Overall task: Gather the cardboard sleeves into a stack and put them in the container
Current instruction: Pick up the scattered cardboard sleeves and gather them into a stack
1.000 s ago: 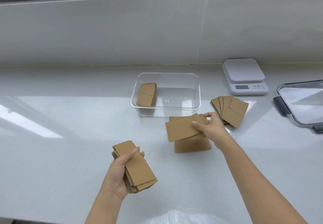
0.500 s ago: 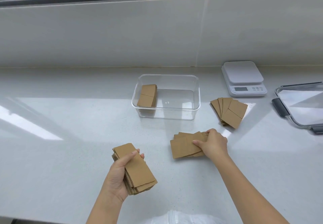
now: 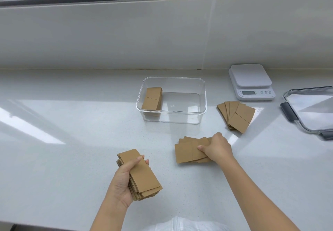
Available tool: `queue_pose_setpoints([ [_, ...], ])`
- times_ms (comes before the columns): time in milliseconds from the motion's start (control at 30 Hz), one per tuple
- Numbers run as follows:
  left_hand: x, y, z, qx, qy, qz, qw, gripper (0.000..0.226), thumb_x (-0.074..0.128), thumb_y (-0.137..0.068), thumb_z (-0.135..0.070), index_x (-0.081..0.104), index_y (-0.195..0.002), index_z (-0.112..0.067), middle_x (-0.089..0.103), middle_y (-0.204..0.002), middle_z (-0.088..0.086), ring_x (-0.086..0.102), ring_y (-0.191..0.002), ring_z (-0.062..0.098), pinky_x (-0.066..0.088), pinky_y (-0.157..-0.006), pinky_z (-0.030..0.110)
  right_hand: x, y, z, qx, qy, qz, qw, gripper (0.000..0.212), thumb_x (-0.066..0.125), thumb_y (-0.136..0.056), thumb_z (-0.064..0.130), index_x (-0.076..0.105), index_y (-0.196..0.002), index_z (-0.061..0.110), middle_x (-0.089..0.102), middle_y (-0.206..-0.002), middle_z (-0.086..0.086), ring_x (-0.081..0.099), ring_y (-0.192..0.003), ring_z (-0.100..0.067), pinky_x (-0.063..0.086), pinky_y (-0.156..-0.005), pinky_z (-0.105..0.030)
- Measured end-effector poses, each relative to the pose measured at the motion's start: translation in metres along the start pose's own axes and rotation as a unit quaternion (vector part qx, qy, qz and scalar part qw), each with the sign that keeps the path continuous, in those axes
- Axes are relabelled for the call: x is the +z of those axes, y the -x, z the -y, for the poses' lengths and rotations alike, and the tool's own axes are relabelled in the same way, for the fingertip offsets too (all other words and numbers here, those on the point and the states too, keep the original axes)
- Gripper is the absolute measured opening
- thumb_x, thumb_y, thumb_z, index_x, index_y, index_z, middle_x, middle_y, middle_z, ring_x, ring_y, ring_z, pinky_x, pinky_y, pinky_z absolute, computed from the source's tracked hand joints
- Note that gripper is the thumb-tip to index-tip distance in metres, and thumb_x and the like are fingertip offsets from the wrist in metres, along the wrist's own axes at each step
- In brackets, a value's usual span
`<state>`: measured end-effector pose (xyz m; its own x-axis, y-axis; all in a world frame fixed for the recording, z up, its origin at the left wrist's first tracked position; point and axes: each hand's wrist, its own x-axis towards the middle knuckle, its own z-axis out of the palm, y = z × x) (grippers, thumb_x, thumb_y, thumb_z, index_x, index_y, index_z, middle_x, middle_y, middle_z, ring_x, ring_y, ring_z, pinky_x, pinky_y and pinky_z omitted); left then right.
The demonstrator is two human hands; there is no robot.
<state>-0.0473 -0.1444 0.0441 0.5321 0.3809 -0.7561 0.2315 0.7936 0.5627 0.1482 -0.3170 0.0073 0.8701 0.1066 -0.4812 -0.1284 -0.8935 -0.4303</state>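
My left hand (image 3: 124, 182) grips a thick stack of brown cardboard sleeves (image 3: 142, 174) above the white counter, near the front. My right hand (image 3: 217, 148) rests on a loose pile of sleeves (image 3: 187, 151) lying flat on the counter, thumb on top and fingers curled over its right edge. A clear plastic container (image 3: 201, 95) stands behind, with a small stack of sleeves (image 3: 152, 101) leaning against its left wall. A fanned group of sleeves (image 3: 237, 116) lies to the container's right.
A white kitchen scale (image 3: 251, 81) sits at the back right. The container's clear lid with grey clips (image 3: 310, 111) lies at the right edge. A tiled wall and a window frame rise behind the counter.
My right hand has lowered its sleeves onto the pile on the counter and now presses them together there. The left hand and its stack have stayed put.
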Motion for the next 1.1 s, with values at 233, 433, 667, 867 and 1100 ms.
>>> queue_pose_setpoints([
  [233,0.0,-0.002,0.001,0.005,-0.006,0.008,1.0,0.041,0.072,-0.057,-0.019,0.066,-0.096,-0.011,0.073,-0.074,0.009,0.066,-0.062,0.02,0.054,-0.063,0.034,0.002,0.007,-0.009,-0.07,-0.119,0.015,0.99,0.055,0.077,-0.076,0.024,0.039,-0.113,0.008,0.051,-0.109,-0.009,0.049,-0.095,-0.023,0.041,-0.077,-0.032],
  [433,0.001,-0.004,-0.003,-0.011,-0.033,0.046,0.998,0.038,0.074,-0.061,-0.025,0.067,-0.094,-0.007,0.073,-0.073,0.009,0.067,-0.064,0.02,0.052,-0.074,0.038,-0.042,0.007,-0.009,-0.127,-0.298,0.131,0.937,0.059,0.085,-0.064,0.009,0.052,-0.111,0.02,0.065,-0.098,-0.011,0.066,-0.081,-0.023,0.055,-0.074,-0.038],
  [667,0.033,-0.009,-0.008,-0.091,-0.114,0.151,0.978,0.06,0.07,-0.064,-0.052,0.073,-0.099,-0.004,0.072,-0.099,0.017,0.069,-0.085,0.03,0.053,-0.084,0.044,-0.087,0.043,0.038,-0.326,-0.272,0.375,0.824,0.052,0.078,-0.061,-0.01,0.053,-0.099,0.016,0.064,-0.066,0.003,0.059,-0.059,-0.013,0.053,-0.058,-0.021],
  [867,0.062,0.005,-0.006,-0.121,-0.1,0.367,0.917,0.069,0.076,-0.056,-0.059,0.072,-0.109,-0.014,0.073,-0.104,0.011,0.068,-0.098,0.026,0.054,-0.085,0.039,-0.078,0.067,0.067,-0.357,-0.215,0.31,0.855,0.047,0.081,-0.067,-0.001,0.054,-0.1,0.02,0.066,-0.081,-0.008,0.061,-0.074,-0.018,0.053,-0.075,-0.04],
  [1100,0.056,0.002,0.004,-0.056,-0.04,0.405,0.912,0.075,0.093,-0.036,-0.037,0.073,-0.102,-0.009,0.07,-0.098,0.018,0.07,-0.084,0.029,0.057,-0.069,0.041,-0.08,0.086,0.071,-0.415,-0.174,0.201,0.87,0.052,0.083,-0.066,0.011,0.052,-0.102,0.032,0.062,-0.095,0.009,0.054,-0.081,-0.013,0.052,-0.064,-0.024],
])
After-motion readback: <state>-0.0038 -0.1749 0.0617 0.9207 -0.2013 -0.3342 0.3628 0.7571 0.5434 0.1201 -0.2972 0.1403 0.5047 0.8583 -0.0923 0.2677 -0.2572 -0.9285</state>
